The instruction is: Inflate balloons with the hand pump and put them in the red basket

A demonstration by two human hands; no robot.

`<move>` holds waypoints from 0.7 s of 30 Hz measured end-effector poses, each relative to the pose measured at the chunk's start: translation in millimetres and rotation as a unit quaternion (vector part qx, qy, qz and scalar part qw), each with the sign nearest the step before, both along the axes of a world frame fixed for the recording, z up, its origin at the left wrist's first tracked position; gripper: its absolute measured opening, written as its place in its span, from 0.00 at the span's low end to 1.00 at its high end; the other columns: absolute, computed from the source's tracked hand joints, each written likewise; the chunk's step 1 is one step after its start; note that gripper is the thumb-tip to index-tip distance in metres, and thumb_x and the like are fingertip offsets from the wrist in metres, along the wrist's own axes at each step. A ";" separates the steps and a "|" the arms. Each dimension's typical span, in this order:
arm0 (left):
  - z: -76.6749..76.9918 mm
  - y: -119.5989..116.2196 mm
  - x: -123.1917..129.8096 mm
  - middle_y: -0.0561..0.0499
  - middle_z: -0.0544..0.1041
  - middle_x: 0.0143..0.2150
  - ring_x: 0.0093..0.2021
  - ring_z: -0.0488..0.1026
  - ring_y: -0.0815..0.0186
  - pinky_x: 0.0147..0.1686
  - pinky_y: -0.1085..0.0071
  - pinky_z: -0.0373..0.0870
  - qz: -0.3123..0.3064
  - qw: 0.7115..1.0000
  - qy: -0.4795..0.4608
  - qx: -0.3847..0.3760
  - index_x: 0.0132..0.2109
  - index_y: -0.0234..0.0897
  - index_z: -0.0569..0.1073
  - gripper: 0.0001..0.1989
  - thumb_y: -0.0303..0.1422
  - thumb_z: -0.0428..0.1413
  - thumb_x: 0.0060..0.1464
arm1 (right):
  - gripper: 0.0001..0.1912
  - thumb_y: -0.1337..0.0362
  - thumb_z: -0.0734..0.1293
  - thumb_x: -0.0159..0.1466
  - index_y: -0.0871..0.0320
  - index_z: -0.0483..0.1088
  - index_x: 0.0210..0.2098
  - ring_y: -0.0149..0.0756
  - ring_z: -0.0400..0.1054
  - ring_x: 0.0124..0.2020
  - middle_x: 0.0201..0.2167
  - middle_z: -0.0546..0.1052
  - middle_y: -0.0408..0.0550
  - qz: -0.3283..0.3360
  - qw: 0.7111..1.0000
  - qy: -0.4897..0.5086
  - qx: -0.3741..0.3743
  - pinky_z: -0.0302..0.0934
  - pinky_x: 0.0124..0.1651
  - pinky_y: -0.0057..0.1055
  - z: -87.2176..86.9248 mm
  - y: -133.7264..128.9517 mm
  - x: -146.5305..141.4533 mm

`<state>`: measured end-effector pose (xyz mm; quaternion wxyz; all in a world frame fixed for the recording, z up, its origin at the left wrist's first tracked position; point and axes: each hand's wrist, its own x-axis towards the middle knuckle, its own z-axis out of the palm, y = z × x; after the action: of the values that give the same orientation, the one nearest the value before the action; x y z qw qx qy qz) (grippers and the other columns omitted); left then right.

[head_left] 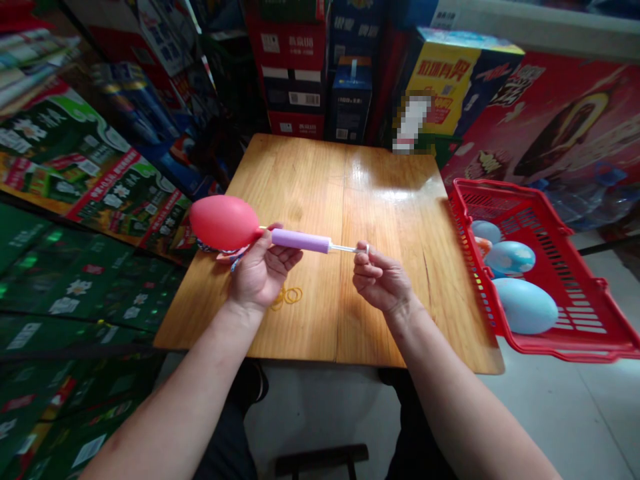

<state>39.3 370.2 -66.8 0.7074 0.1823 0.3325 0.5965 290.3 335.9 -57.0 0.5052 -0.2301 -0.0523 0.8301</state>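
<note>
A purple hand pump [301, 241] lies level above the wooden table [320, 193]. My left hand [263, 270] is closed round its left end, where the neck of an inflated red balloon [224, 221] meets the nozzle. The fingers of my right hand [377, 273] pinch the white handle at the end of the pump's rod, which is partly pulled out. Under the balloon, some patterned items [233, 257] are mostly hidden. Several yellow rubber bands [293, 295] lie on the table just beyond my left forearm.
At the table's right side stands a red basket [545, 350] holding blue balloons [527, 307] and a partly hidden orange one. Green cartons [65, 287] are stacked on the left. Boxes [295, 73] line the far edge. A dark stool [323, 460] shows below.
</note>
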 end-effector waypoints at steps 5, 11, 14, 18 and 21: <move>2.9 -3.5 -1.1 0.46 0.85 0.48 0.50 0.83 0.56 0.51 0.56 0.81 -0.020 0.999 0.015 0.028 0.51 0.43 0.79 0.12 0.39 0.65 0.62 | 0.03 0.71 0.68 0.70 0.58 0.73 0.42 0.18 0.63 0.18 0.27 0.79 0.38 -0.019 1.000 -0.010 -0.002 0.61 0.23 0.14 -2.6 -2.3 0.6; -2.8 -15.3 18.6 0.44 0.85 0.48 0.47 0.84 0.58 0.49 0.60 0.81 -0.069 0.997 0.007 0.016 0.51 0.40 0.79 0.12 0.39 0.64 0.64 | 0.08 0.71 0.74 0.66 0.58 0.73 0.43 0.18 0.64 0.19 0.29 0.80 0.39 0.009 1.000 -0.017 0.001 0.61 0.23 0.13 -16.7 -7.3 -20.4; -4.3 -13.5 19.2 0.44 0.86 0.46 0.47 0.84 0.59 0.48 0.62 0.82 -0.062 0.998 0.001 0.009 0.50 0.40 0.80 0.11 0.38 0.64 0.63 | 0.07 0.70 0.73 0.67 0.57 0.73 0.43 0.18 0.62 0.19 0.29 0.80 0.39 0.010 1.000 -0.013 0.000 0.61 0.23 0.14 -16.1 -5.9 -20.1; -3.4 -6.0 8.6 0.47 0.86 0.43 0.43 0.84 0.61 0.45 0.65 0.82 -0.045 0.999 0.002 0.000 0.50 0.40 0.80 0.11 0.38 0.64 0.62 | 0.02 0.69 0.70 0.69 0.58 0.73 0.42 0.19 0.61 0.18 0.27 0.78 0.38 0.017 1.000 -0.017 -0.010 0.59 0.23 0.15 -9.3 -2.1 -9.1; -0.1 -0.3 -2.4 0.49 0.86 0.41 0.42 0.84 0.61 0.46 0.63 0.83 -0.003 1.000 0.004 0.026 0.49 0.42 0.81 0.09 0.37 0.64 0.62 | 0.01 0.69 0.69 0.71 0.57 0.73 0.41 0.18 0.60 0.17 0.25 0.76 0.36 -0.006 1.000 -0.012 0.000 0.58 0.22 0.15 -4.0 0.2 0.8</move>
<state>37.0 369.9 -66.9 0.7031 0.2039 0.3192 0.6018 291.1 336.2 -61.1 0.5093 -0.2406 -0.0569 0.8243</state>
